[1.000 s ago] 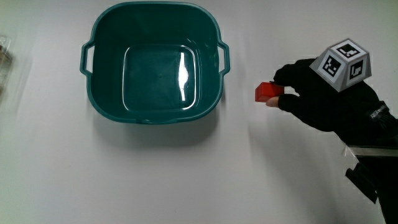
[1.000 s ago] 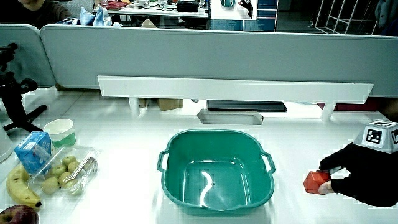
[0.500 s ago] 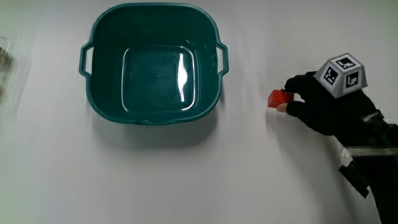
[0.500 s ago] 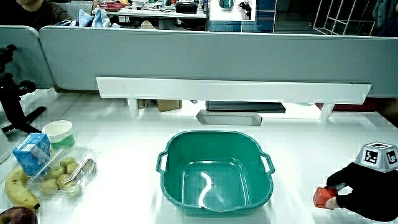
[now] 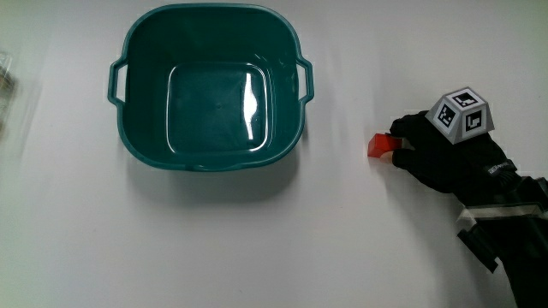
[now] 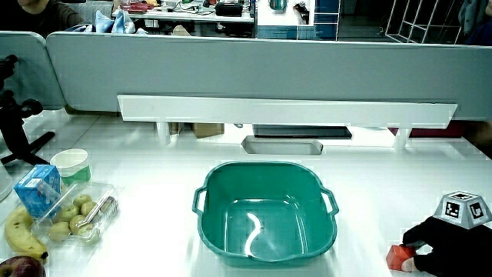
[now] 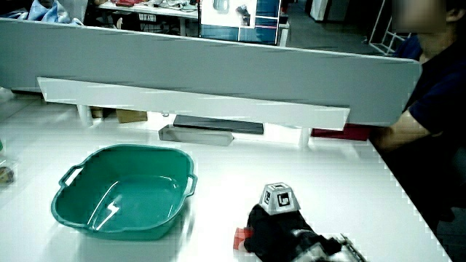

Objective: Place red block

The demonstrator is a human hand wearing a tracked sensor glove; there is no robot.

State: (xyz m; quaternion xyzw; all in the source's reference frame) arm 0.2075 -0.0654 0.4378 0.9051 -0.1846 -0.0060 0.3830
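Note:
The red block (image 5: 378, 146) lies low at the table beside the teal basin (image 5: 144, 94), a short way off its handle. The hand (image 5: 441, 156) sits beside the block with its fingertips closed on it, and the patterned cube (image 5: 461, 115) shows on the hand's back. Both side views show the block (image 6: 397, 257) (image 7: 241, 237) in the fingers of the hand (image 6: 450, 250) (image 7: 280, 231), nearer to the person than the basin (image 6: 265, 165) (image 7: 124, 150). The basin holds nothing.
In a side view, a banana (image 6: 18, 231), a clear box of small fruit (image 6: 77, 216), a blue carton (image 6: 38, 189) and a cup (image 6: 70, 161) stand together at the table's edge, away from the hand. A low grey partition (image 6: 254, 73) bounds the table.
The hand has carried the red block a little away from the basin and nearer to the person, and lower toward the table. The basin has not moved.

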